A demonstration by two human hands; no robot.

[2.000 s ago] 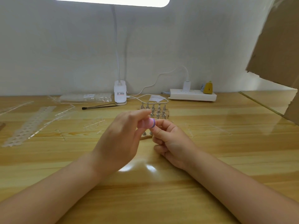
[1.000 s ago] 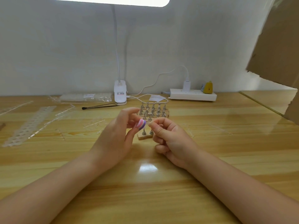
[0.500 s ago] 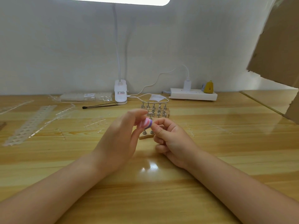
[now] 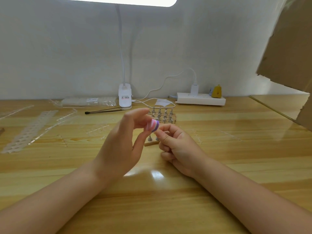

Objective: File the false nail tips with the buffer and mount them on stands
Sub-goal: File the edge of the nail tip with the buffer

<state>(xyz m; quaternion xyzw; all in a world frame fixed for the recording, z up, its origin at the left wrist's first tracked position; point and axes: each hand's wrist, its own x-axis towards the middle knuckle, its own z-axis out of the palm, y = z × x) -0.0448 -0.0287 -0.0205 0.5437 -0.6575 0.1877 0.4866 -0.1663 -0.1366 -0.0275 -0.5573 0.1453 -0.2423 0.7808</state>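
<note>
My left hand (image 4: 120, 147) pinches a small pink-and-purple buffer block (image 4: 153, 126) between thumb and fingers, raised above the table. My right hand (image 4: 179, 149) has its fingers curled, with thumb and forefinger pinched together right against the buffer's purple end; the nail tip between them is too small to make out. Behind the hands stands a wooden base with several metal stands (image 4: 163, 116). A second wooden base with two stands (image 4: 150, 141) lies just under my fingers, partly hidden.
A white clip lamp (image 4: 125, 98) and a power strip (image 4: 200, 99) stand by the wall. A black stick (image 4: 103, 111), a clear bag (image 4: 87, 102) and plastic nail-tip strips (image 4: 28, 130) lie at left. Cardboard (image 4: 290, 48) hangs at right.
The buffer in my left hand has rubbed back and forth against my right fingertips, dipping and rising slightly. Both hands stay in the same spot over the table.
</note>
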